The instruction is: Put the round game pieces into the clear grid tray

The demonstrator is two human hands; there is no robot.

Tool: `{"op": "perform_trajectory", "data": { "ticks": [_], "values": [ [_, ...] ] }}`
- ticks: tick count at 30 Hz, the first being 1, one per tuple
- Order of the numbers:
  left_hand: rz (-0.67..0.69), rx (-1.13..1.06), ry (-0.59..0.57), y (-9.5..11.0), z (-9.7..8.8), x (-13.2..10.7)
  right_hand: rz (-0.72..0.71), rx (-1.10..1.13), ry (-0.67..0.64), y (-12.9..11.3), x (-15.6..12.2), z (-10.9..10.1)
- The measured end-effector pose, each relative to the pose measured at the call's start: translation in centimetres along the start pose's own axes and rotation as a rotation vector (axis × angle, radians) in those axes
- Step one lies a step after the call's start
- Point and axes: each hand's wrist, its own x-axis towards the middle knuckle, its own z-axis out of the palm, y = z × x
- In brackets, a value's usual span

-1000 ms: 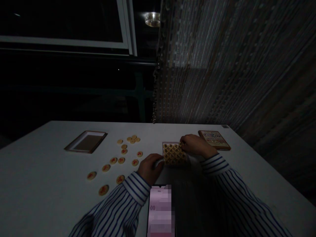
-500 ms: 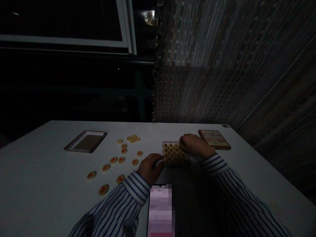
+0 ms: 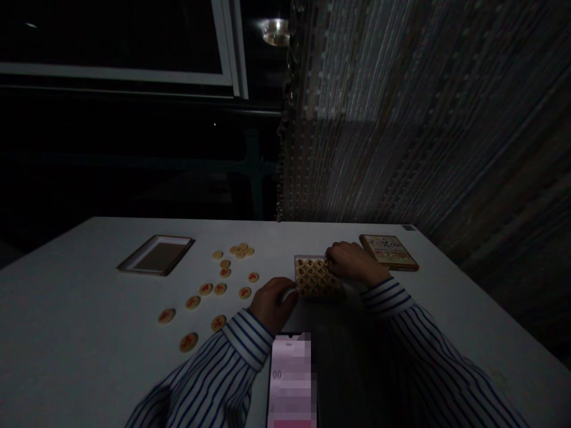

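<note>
Rows of xiangqi pieces with black characters (image 3: 310,272) fill a small tray (image 3: 298,258) in front of me. At the tray's left edge is my left hand (image 3: 274,302), its thumb and forefinger closed on that side. My right hand (image 3: 350,260) is at the far right corner, fingers bent together over a xiangqi piece (image 3: 326,262) in the back row; the fingers partly cover it. To the left lie loose pieces with red characters (image 3: 218,323), spread over the white table (image 3: 111,333). Several blank-side-up pieces (image 3: 241,251) sit behind them.
An open, shallow box part (image 3: 178,261) rests at the left, and a printed box lid (image 3: 388,252) at the right. A lit phone (image 3: 289,380) lies near me between my forearms. Behind the table hangs a string curtain (image 3: 357,119). The room is dark.
The right fingers have shifted very slightly at the tray's far right corner. Otherwise the hands, tray and loose pieces stay as they were; the view has moved a little.
</note>
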Motion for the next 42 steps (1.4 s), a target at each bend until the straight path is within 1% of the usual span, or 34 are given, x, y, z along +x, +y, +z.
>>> {"op": "perform_trajectory", "data": {
  "ticks": [12, 18, 28, 35, 42],
  "values": [
    [0.013, -0.02, 0.014, -0.2, 0.1, -0.1, 0.018, 0.007, -0.031, 0.2, 0.0, -0.3],
    [0.007, 0.003, -0.004, -0.1, 0.1, -0.1, 0.002, 0.015, 0.003, 0.9, 0.0, -0.2],
    [-0.001, 0.011, -0.016, -0.2, 0.2, -0.2, 0.026, -0.027, 0.022, 0.0, 0.0, 0.0],
    [0.012, 0.027, -0.023, -0.1, 0.2, -0.1, 0.029, -0.031, 0.04, 0.0, 0.0, 0.3],
    [-0.016, 0.01, -0.039, -0.2, 0.2, -0.1, 0.027, -0.013, 0.019, 0.1, 0.1, 0.3]
  ]
}}
